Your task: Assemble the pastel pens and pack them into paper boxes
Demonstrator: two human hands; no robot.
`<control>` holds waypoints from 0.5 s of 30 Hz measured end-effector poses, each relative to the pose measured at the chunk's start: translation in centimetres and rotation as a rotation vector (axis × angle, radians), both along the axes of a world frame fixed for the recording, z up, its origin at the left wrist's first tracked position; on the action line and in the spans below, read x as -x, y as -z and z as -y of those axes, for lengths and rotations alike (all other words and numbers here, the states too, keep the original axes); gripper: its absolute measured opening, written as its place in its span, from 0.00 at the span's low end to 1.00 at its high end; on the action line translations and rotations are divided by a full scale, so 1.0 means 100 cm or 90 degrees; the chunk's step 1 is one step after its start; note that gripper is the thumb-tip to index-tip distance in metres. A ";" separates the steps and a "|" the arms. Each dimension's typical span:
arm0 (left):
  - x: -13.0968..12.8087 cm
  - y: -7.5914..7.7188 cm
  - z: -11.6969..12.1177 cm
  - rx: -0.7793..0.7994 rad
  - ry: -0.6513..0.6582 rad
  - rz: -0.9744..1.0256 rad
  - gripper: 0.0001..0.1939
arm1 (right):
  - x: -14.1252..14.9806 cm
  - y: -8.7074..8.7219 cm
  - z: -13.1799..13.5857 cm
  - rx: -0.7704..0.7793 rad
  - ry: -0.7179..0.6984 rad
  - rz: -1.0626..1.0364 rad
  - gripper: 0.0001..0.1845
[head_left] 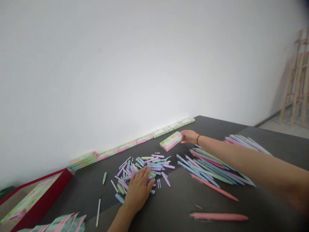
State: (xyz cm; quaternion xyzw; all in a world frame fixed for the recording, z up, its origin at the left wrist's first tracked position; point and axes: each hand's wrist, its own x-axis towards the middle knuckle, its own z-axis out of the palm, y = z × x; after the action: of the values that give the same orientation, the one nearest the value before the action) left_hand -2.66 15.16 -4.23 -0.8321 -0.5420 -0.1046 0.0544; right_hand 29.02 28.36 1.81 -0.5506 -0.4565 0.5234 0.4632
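My right hand (190,136) reaches far across the dark table (173,206) and grips the end of a small green and pink pen box (171,141); a red band circles its wrist. My left hand (138,190) lies flat, fingers apart, on a heap of loose pastel pen parts (154,163). Just right of the heap, under my right forearm, lies a fan of assembled pastel pens (212,167). A single pink pen (219,217) rests near the front edge.
A row of flat boxes (135,141) lines the white wall. A red tray (36,199) with more boxes stands at the left, and folded box blanks (65,223) lie in front. More pens (246,141) lie at the right. Wooden easels (298,77) stand far right.
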 end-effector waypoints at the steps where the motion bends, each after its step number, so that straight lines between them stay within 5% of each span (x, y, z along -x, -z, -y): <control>1: 0.000 0.000 0.001 -0.002 -0.001 0.000 0.24 | 0.002 0.001 0.001 0.016 -0.023 0.005 0.17; 9: -0.011 0.000 -0.020 -0.040 -0.010 0.037 0.19 | 0.069 0.007 0.071 0.029 -0.304 0.073 0.12; 15: 0.000 -0.045 0.007 -0.066 -0.069 0.045 0.15 | 0.141 0.025 0.142 -0.065 -0.510 0.208 0.13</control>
State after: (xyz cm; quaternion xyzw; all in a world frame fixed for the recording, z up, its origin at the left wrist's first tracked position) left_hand -2.62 14.48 0.31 -0.7933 -0.5816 -0.1591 0.0838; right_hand 14.92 14.14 -0.69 -0.3820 -0.7266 0.5447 0.1715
